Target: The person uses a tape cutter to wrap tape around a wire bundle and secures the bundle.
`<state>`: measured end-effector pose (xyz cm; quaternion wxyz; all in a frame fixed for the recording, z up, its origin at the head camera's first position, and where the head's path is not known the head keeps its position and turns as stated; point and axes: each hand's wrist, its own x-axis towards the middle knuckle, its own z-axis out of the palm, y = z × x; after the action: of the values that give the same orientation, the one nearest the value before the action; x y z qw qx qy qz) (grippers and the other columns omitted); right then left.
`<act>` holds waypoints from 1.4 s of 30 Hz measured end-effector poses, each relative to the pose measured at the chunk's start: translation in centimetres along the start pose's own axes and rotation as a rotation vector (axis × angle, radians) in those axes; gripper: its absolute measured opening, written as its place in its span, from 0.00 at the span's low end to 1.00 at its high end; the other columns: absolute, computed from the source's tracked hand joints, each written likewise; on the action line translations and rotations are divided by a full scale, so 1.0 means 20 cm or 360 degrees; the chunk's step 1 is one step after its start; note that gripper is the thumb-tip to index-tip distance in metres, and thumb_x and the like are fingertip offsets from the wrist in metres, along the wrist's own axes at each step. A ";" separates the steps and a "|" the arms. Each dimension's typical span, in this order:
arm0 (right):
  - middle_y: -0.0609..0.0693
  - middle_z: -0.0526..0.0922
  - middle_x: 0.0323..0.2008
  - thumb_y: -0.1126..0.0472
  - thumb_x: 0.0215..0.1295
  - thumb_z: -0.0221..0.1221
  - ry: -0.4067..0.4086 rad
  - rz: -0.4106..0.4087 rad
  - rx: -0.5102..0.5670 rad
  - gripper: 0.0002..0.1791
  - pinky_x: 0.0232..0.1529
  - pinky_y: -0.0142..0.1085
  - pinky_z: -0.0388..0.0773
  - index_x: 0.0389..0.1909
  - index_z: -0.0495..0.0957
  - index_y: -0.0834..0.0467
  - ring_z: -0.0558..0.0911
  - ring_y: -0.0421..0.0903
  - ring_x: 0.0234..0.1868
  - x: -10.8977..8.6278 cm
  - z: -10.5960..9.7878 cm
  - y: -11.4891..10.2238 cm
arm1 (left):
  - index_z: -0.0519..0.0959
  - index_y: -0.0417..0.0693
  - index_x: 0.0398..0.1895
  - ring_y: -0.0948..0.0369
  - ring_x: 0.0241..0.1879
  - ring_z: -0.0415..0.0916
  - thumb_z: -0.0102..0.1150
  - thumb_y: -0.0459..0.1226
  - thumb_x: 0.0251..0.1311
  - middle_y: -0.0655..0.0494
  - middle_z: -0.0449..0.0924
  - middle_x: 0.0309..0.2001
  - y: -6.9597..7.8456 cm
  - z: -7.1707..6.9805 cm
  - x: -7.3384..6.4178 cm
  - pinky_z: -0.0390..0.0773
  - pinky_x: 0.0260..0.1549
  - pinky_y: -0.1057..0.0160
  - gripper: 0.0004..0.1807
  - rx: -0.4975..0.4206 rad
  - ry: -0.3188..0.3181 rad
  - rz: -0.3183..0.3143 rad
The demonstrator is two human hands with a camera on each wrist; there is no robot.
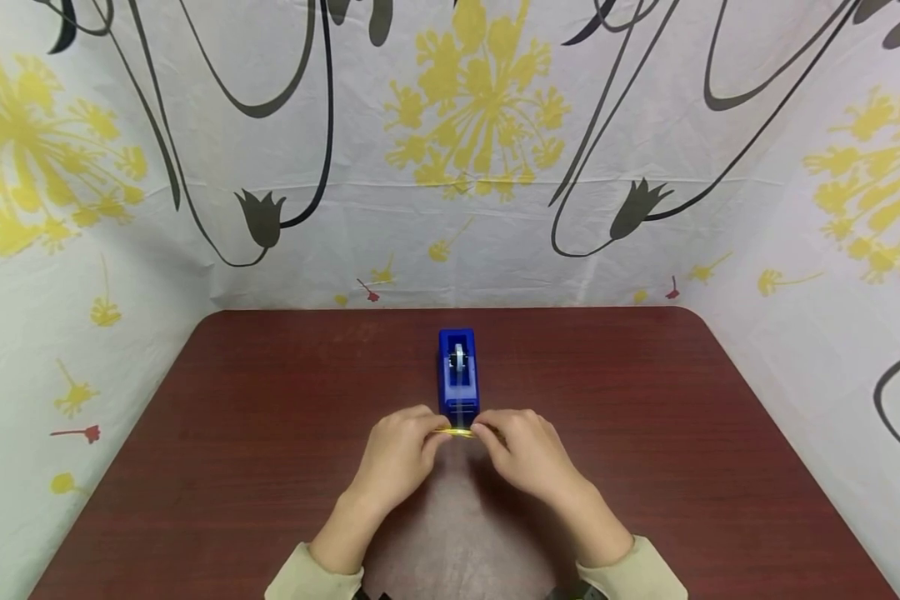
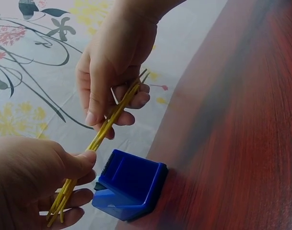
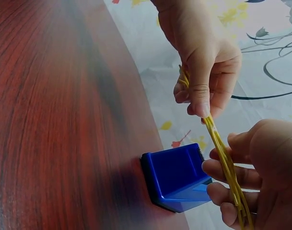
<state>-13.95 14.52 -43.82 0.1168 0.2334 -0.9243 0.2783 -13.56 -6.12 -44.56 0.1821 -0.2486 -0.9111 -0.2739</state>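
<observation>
From where I stand, the blue dispenser (image 1: 459, 387) sits on the table (image 1: 285, 383) with its cutter (image 2: 107, 164) towards the person, and a bundle of yellow strands (image 1: 461, 432) is held crosswise just off that end. The left hand (image 1: 399, 454), on the dispenser's left, pinches the bundle between thumb and fingers; the right hand (image 1: 528, 454), on its right, grips the other part, its fingers curved more loosely beneath. A clear strip seems to lie between dispenser and strands; whether it touches them I can't tell.

I'd judge the step to be bringing the strands to the tape. I'd keep the bundle square to the dispenser, strands packed side by side, the middle bare between the pinches, and fingertips clear of the teeth. Pulling hard could drag the dispenser, and a slack right grip might let the strands fan out.

I can read no brand, label or writing on the dispenser.
</observation>
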 end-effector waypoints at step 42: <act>0.38 0.80 0.29 0.60 0.65 0.68 0.0068 -0.0071 0.0088 0.02 0.28 0.31 0.75 0.34 0.88 0.54 0.75 0.32 0.27 -0.01 0.03 0.03 | 0.91 0.51 0.37 0.62 0.31 0.81 0.72 0.35 0.58 0.62 0.86 0.31 -0.03 0.02 0.00 0.79 0.36 0.57 0.05 -0.0100 0.0013 -0.0059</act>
<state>-14.23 14.72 -44.63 0.1360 0.2511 -0.9082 0.3060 -13.99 -6.31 -45.01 0.1729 -0.2362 -0.9056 -0.3068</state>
